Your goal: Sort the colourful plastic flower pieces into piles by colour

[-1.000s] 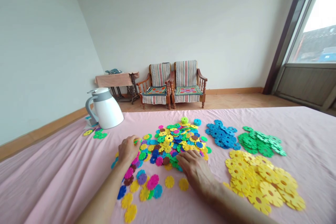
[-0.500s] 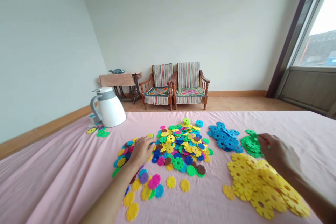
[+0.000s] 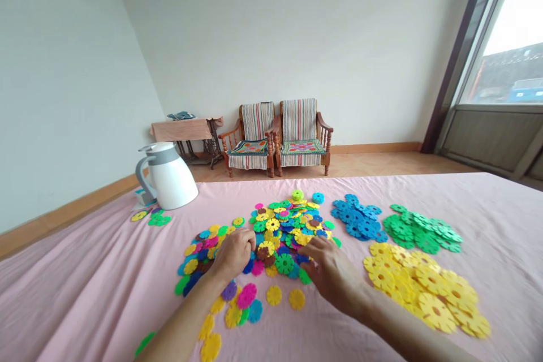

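Many notched plastic flower discs lie on a pink tablecloth. My left hand (image 3: 235,251) is closed, fingers curled, at the left side of the mixed-colour disc pile (image 3: 284,232); whatever it pinches is hidden. Over the right part of that pile hangs my right hand (image 3: 328,268), its fingers apart and holding nothing I can see. To its right are sorted heaps: blue discs (image 3: 358,219), green discs (image 3: 424,231) and yellow discs (image 3: 428,288). More mixed discs (image 3: 190,266) spread out beside and behind my left hand, with loose yellow discs (image 3: 297,298) in front.
A white jug with a grey handle (image 3: 172,181) stands at the table's back left, beside a few discs (image 3: 159,219). Beyond the table are two wooden armchairs (image 3: 299,130) and a cloth-covered small table (image 3: 180,129). A door with a window is at the right.
My right hand has moved left from the green heap to the mixed pile. My left hand's fingers have curled in. The view has shifted slightly.
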The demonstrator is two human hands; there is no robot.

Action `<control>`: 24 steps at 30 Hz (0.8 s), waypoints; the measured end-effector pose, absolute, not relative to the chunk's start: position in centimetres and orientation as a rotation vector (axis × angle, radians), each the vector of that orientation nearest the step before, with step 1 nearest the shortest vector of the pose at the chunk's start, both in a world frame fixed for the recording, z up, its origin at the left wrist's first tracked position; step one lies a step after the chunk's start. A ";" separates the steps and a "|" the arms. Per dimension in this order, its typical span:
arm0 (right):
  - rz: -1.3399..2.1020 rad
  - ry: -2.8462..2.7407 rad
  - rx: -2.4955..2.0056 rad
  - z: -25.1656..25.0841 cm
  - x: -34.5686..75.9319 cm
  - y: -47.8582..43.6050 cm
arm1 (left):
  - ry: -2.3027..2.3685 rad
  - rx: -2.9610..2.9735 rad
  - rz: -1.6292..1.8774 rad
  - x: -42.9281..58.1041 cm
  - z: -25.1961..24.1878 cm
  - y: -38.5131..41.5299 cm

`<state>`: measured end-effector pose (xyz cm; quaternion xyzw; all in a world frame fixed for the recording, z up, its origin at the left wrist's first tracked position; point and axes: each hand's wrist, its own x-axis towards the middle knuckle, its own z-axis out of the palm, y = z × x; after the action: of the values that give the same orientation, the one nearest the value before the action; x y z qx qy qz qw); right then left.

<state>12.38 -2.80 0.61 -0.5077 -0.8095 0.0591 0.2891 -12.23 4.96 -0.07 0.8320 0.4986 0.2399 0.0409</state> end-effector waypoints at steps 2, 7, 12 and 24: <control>0.179 -2.193 -1.343 0.8 10.6 -3.0 | 1.563 2.482 0.739 -12.6 -0.1 5.3; 0.197 -2.165 -1.383 0.4 9.1 -2.3 | 1.576 2.405 0.730 -13.3 -0.4 5.7; 0.284 -2.074 -1.351 -0.1 8.8 -1.8 | 1.540 2.389 0.722 -13.4 -0.6 5.8; -0.207 -1.579 -1.881 -1.9 30.5 0.8 | 1.520 2.352 0.803 -13.5 -0.7 6.0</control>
<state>30.55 0.85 -1.87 -0.7199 -0.6043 -0.0792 0.3321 -13.45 6.02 -0.69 0.8022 0.5183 0.2737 0.1139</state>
